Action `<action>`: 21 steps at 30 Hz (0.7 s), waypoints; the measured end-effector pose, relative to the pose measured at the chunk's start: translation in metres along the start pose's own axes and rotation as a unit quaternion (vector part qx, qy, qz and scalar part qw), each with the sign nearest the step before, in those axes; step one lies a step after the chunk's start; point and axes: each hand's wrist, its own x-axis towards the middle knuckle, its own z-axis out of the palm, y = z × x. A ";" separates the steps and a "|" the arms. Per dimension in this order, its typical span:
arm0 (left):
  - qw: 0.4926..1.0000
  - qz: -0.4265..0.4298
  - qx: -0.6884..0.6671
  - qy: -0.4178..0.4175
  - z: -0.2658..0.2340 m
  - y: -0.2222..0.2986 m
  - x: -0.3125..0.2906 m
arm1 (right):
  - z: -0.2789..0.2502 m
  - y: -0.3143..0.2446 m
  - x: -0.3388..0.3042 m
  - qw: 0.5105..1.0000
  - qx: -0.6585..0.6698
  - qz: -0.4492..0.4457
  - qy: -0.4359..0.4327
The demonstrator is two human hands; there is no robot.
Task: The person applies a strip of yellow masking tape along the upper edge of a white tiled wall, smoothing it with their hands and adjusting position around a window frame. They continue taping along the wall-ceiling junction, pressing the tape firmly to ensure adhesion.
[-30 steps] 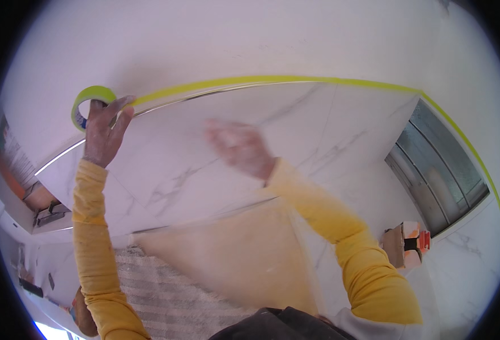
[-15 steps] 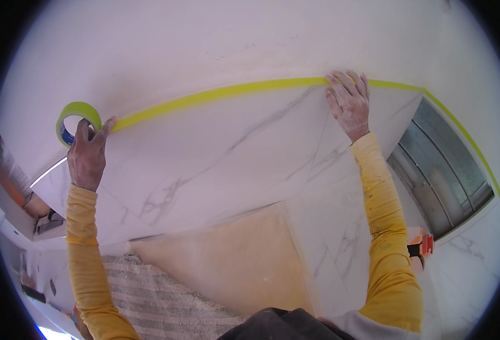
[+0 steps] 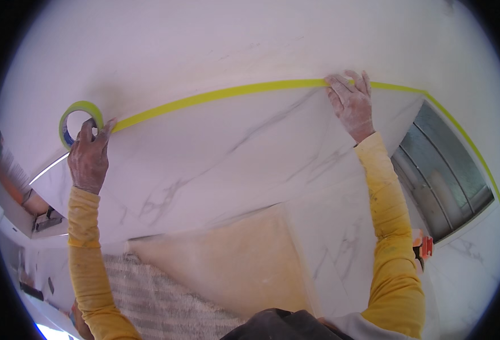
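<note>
A roll of yellow-green masking tape [image 3: 97, 110] is gripped in my left hand [image 3: 88, 160], the fingers reaching into its ring. From the roll, a long strip of the tape [image 3: 221, 93] runs rightward along the top edge of the marbled wall tiles [image 3: 216, 136]. My right hand [image 3: 354, 107], coated in white dust, lies against the strip farther right. Its fingers are stretched out and somewhat apart, with the fingertips touching the tape. Beyond that hand the strip continues to a corner and turns down along the right side.
A window with bars [image 3: 442, 164] is set in the wall at the right. Below the tiles are a tan board [image 3: 244, 255] and a grey striped mat [image 3: 159, 300]. A red and orange object [image 3: 425, 247] sits beside my right forearm. An opening [image 3: 40, 204] shows at the left.
My right hand has shifted very slightly right along the tape, and its fingers have bent a little. My left hand and the roll have barely moved.
</note>
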 end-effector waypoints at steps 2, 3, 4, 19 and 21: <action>1.000 -0.015 0.009 0.002 -0.001 -0.002 -0.006 | 0.001 -0.004 0.002 1.000 -0.004 0.009 -0.004; 0.999 -0.030 0.017 -0.001 -0.002 0.002 -0.007 | 0.002 -0.004 0.001 1.000 -0.005 0.013 -0.007; 0.998 -0.047 0.029 -0.005 -0.006 0.003 -0.008 | 0.005 -0.003 0.000 1.000 -0.009 0.013 -0.002; 0.996 -0.026 0.082 0.034 0.009 -0.006 -0.003 | 0.001 -0.010 0.000 1.000 -0.019 0.019 0.007; 0.996 -0.032 0.075 0.019 0.010 -0.005 -0.002 | 0.000 -0.009 0.000 1.000 -0.020 0.019 0.006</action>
